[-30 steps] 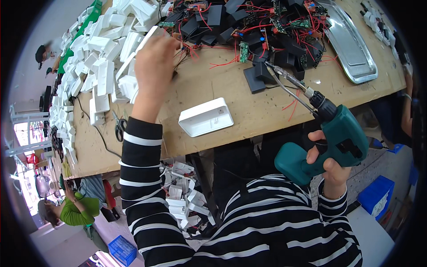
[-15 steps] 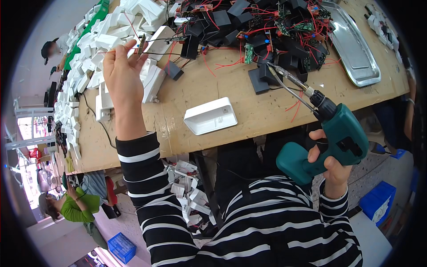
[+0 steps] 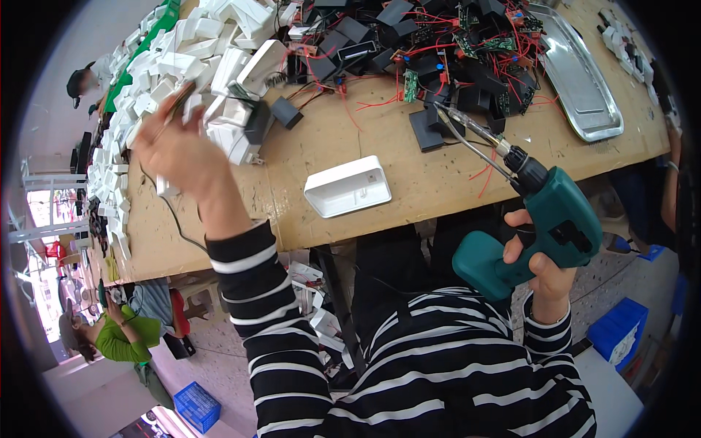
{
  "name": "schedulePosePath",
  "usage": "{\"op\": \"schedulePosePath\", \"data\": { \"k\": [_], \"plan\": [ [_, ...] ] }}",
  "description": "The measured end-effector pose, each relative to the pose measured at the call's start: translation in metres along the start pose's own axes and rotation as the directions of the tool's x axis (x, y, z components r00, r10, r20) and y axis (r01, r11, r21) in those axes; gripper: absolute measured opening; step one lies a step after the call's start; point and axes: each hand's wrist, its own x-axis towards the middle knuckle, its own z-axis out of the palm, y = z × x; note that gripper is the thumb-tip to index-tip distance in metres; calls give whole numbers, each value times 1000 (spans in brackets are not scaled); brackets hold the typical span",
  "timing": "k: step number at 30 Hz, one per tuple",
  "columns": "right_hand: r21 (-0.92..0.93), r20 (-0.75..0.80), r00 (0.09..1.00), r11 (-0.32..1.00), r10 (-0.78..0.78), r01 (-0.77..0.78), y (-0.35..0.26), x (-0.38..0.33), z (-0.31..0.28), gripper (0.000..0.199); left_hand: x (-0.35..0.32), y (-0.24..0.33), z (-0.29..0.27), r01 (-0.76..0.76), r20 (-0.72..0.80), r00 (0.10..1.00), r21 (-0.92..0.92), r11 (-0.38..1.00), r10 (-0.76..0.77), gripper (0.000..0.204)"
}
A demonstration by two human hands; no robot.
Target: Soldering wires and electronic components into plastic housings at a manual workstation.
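My right hand [image 3: 537, 259] is wrapped round the grip of a green soldering gun [image 3: 562, 219], whose metal tip and thin side tube point up and left towards the black boxes. My left hand [image 3: 191, 157], smeared by motion, is closed on a small narrow circuit board [image 3: 180, 101] above the white cases. A black box [image 3: 257, 121], also blurred, is to the right of that hand, by the white cases; whether its wires run to the board is hard to make out. An open white plastic case [image 3: 348, 187] lies near the table's front edge, hollow side up.
White cases [image 3: 197, 47] are heaped at the left, beside a green strip [image 3: 153, 40]. Black boxes, red wires and circuit boards [image 3: 467, 47] pile up at the back. A metal tray [image 3: 604, 120] lies at the right. Another person [image 3: 128, 332] sits far left.
My left hand has moved left and slightly down with the circuit board. A black box has come left from the pile edge. My right hand and the soldering gun have hardly moved.
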Motion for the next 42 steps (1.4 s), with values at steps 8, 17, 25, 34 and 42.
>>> {"op": "schedulePosePath", "data": {
  "k": [8, 17, 25, 34, 42],
  "plan": [
    [-21, 16, 1000, 1000, -17, 17, 2, 3, -4, 71, 20, -4, 2, 319, 220, 938, -850, 419, -268, 24],
    [13, 28, 999, 1000, -28, 28, 7, 6, -9, 68, -4, 51, -61, 302, 100, 953, -243, 922, -286, 19],
    [387, 335, 933, 883, 134, -266, 12, 28, 47, 78, -76, 56, -44, 425, 314, 839, 132, 896, -444, 14],
    [447, 464, 838, 740, 288, -502, 49, 37, 130, 80, -90, 68, -42, 450, 306, 864, -112, 886, -401, 15],
    [499, 404, 898, 781, 174, -376, 55, 47, 136, 66, -102, 67, -51, 480, 597, 718, -51, 876, -358, 13]
  ]
}}
